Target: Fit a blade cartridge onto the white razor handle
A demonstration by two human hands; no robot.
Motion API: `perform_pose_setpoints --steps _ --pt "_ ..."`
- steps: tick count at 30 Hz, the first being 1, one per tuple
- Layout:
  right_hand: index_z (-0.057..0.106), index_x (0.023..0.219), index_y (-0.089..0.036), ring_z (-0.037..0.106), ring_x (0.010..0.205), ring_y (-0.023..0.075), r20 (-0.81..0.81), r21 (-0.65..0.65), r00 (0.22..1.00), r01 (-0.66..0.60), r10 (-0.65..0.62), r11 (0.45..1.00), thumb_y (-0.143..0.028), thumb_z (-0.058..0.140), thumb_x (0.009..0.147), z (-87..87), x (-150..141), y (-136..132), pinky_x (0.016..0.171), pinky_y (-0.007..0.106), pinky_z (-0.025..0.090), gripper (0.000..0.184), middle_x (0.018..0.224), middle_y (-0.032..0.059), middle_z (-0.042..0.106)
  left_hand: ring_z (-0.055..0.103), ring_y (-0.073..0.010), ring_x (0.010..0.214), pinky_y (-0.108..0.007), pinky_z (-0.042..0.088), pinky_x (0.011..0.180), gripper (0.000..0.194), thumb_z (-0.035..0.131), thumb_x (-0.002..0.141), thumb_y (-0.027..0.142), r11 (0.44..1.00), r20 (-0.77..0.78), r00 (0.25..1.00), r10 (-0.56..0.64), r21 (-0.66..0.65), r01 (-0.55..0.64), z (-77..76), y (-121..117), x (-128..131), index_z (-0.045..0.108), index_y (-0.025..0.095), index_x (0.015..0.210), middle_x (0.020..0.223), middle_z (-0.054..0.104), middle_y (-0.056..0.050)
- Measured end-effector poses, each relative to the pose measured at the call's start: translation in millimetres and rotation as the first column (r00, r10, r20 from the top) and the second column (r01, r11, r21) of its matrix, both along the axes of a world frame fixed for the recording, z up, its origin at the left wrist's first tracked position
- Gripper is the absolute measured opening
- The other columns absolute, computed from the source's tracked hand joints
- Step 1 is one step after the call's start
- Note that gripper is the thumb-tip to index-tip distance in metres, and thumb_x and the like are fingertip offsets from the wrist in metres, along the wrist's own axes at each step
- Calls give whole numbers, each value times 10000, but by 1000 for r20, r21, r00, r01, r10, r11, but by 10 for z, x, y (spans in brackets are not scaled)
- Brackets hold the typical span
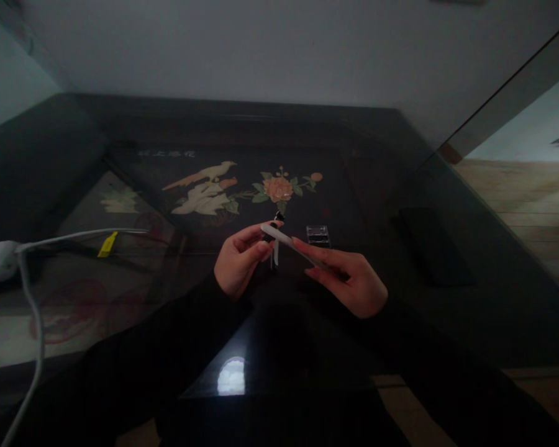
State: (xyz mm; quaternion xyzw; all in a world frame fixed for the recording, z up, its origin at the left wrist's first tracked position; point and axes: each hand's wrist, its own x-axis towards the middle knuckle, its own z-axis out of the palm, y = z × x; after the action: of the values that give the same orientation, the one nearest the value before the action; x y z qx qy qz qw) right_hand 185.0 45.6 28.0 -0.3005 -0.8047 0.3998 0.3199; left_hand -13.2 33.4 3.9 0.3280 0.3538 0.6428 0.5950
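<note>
Pale flat strip [283, 237] in right hand [354, 279]

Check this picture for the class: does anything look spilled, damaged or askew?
Nothing clearly stands out in this dim picture. No spill or damage shows; the right hand holds a pale flat strip, and a yellow tag sits by a curving white cable.

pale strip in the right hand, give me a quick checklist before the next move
1. Pale strip gripped by the right hand: ok
2. Small dark item held by the left hand: ok
3. Strip touching the dark item: cannot tell, they overlap in this view
4. Small clear case not held by either hand: ok
5. White cable clear of both hands: ok
6. Lighting bright enough for fine detail: not ok, looks dim
</note>
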Motion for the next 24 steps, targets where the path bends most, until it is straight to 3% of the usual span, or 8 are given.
perform_pose_setpoints --steps 9,17,20,24 --pt "549 1315 -255 646 1111 201 30 16 997 72 -73 997 -126 554 862 -8 0 56 928 342 549 470 1292 10 613 528 -59 526 -161 404 495 420 908 459 354 998 45 999 25 -52 -22 4 -10 3 751 158 796 594 634 17" --pt "550 1317 -254 717 732 144 39 14 995 91 -92 996 -167 569 864 -28 8 26 712 283 596 462 1248 35 650 504 -44 534 -149 387 511 440 896 500 374 998 37 999 -14 -58 16 19 -28 13 736 130 829 587 589 30" --pt "548 1316 -272 721 837 168 38 24 995 90 -91 996 -145 566 859 -31 5 31 793 317 591 474 1241 18 654 499 -48 533 -154 381 505 412 895 502 373 998 50 999 -21 -58 24 16 -27 16 742 132 799 584 587 26" --pt "546 1316 -272 698 984 190 19 42 997 68 -69 997 -138 562 862 -25 -2 35 876 339 570 474 1239 14 656 499 -45 539 -151 381 507 491 898 501 364 996 61 998 -25 -81 30 22 -28 17 755 137 912 608 602 20"
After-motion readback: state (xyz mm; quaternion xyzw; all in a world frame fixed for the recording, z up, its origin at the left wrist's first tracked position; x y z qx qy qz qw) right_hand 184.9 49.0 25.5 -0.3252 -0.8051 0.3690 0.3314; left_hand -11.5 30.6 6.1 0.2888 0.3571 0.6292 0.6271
